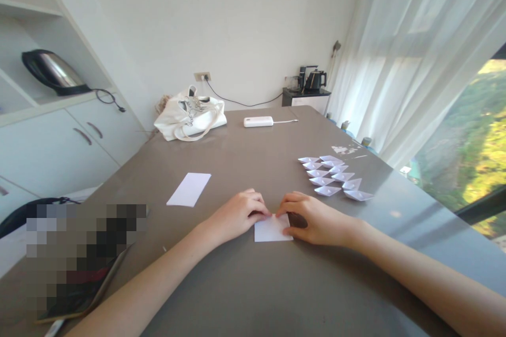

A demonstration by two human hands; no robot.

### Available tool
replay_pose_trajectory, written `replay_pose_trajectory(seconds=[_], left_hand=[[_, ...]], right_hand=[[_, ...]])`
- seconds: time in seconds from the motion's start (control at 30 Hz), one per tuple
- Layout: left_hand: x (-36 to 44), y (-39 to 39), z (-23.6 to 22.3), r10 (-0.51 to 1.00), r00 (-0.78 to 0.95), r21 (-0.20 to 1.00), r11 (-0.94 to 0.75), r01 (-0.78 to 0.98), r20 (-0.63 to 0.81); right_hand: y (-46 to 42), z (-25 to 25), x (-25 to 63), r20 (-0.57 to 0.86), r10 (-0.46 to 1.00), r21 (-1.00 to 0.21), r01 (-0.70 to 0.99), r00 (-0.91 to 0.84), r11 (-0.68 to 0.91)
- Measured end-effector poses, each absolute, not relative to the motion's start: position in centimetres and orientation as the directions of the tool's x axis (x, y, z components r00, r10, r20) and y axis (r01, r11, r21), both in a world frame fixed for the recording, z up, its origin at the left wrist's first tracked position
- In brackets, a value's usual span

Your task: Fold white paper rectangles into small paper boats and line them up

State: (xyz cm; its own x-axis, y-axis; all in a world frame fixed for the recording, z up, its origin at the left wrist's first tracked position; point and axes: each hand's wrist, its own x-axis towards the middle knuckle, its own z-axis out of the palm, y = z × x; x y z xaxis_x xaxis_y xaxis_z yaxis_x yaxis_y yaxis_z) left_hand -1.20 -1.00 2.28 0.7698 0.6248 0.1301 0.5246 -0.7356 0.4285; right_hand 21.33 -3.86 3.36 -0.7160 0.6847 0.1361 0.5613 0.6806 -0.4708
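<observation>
A small white sheet of paper (270,231) lies on the table in front of me. My left hand (242,212) is closed on its far left corner, thumb and fingers pressed together there. On the far edge my right hand (306,218) also grips the paper, its thumb lying along the right side. The fingertips of both hands nearly meet at the far edge, where they partly hide the paper. Several folded white paper boats (328,190) stand in two rows beyond my right hand. To the left, a stack of white paper (190,189) lies flat.
A grey table (237,284) spreads under everything. Toward its far end are a white handbag (190,118) and a white power bank (258,122) with a short cable. A pixelated dark object (87,268) lies at the left edge. White curtains (395,58) hang on the right.
</observation>
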Motion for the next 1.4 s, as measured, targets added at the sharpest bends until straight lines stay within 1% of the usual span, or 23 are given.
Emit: replay_pose_trajectory(seconds=[0.13, 0.2, 0.27, 0.37, 0.47, 0.53, 0.63, 0.7, 0.77, 0.83, 0.93, 1.07, 1.17, 1.27, 1.4], left_hand=[[-1.4, -1.3, 3.1, 0.620, 0.772, 0.270, -0.773, 0.573, 0.137], [-1.5, -1.4, 3.4, 0.629, 0.767, 0.220, -0.772, 0.597, 0.127], [-1.5, -1.5, 3.6, 0.639, 0.761, 0.213, -0.763, 0.610, 0.113], [-1.5, -1.5, 3.7, 0.653, 0.751, 0.219, -0.751, 0.624, 0.100], [-1.4, -1.5, 3.7, 0.666, 0.740, 0.233, -0.737, 0.634, 0.094], [-1.4, -1.4, 3.7, 0.669, 0.738, 0.250, -0.732, 0.633, 0.088], [-1.4, -1.4, 3.6, 0.670, 0.738, 0.262, -0.729, 0.633, 0.081], [-1.4, -1.4, 3.7, 0.672, 0.736, 0.252, -0.728, 0.638, 0.079], [-1.4, -1.5, 3.7, 0.669, 0.739, 0.230, -0.734, 0.639, 0.082], [-1.3, -1.6, 3.8, 0.661, 0.745, 0.203, -0.745, 0.636, 0.089], [-1.3, -1.8, 4.1, 0.650, 0.754, 0.162, -0.758, 0.632, 0.098], [-1.3, -2.3, 4.6, 0.640, 0.765, 0.083, -0.768, 0.635, 0.071], [-1.3, -2.9, 5.0, 0.682, 0.728, 0.021, -0.730, 0.683, 0.066], [-1.0, -3.3, 5.5, 0.728, 0.684, -0.017, -0.684, 0.729, 0.041], [-0.5, -3.9, 5.9, 0.774, 0.632, -0.072, -0.632, 0.771, -0.033]], right_hand=[[-4.0, 3.4, 21.2, 0.135, 0.652, -0.429, 0.549, -0.746, 0.717], [-4.0, 3.4, 21.2, 0.125, 0.646, -0.394, 0.560, -0.753, 0.729], [-4.1, 3.6, 21.2, 0.117, 0.649, -0.346, 0.582, -0.752, 0.736], [-4.4, 4.3, 21.5, 0.112, 0.677, -0.229, 0.644, -0.727, 0.730], [-4.8, 5.2, 21.9, 0.091, 0.737, -0.104, 0.730, -0.669, 0.676], [-5.0, 5.7, 22.0, 0.071, 0.754, -0.067, 0.752, -0.652, 0.656], [-5.1, 5.8, 22.0, 0.064, 0.730, -0.059, 0.727, -0.681, 0.684], [-5.0, 5.4, 21.6, 0.096, 0.720, -0.071, 0.717, -0.687, 0.693], [-4.9, 4.8, 21.2, 0.139, 0.719, -0.105, 0.712, -0.681, 0.695], [-4.9, 4.0, 20.6, 0.149, 0.702, -0.148, 0.687, -0.696, 0.712], [-5.2, 3.3, 19.9, 0.119, 0.703, -0.166, 0.684, -0.701, 0.710], [-5.7, 3.5, 19.6, 0.074, 0.721, -0.101, 0.714, -0.689, 0.693], [-5.9, 3.8, 19.5, 0.062, 0.717, -0.057, 0.714, -0.695, 0.697], [-5.9, 3.9, 19.5, 0.055, 0.713, -0.046, 0.711, -0.699, 0.701], [-6.0, 4.2, 19.5, 0.048, 0.716, -0.063, 0.713, -0.696, 0.698]])
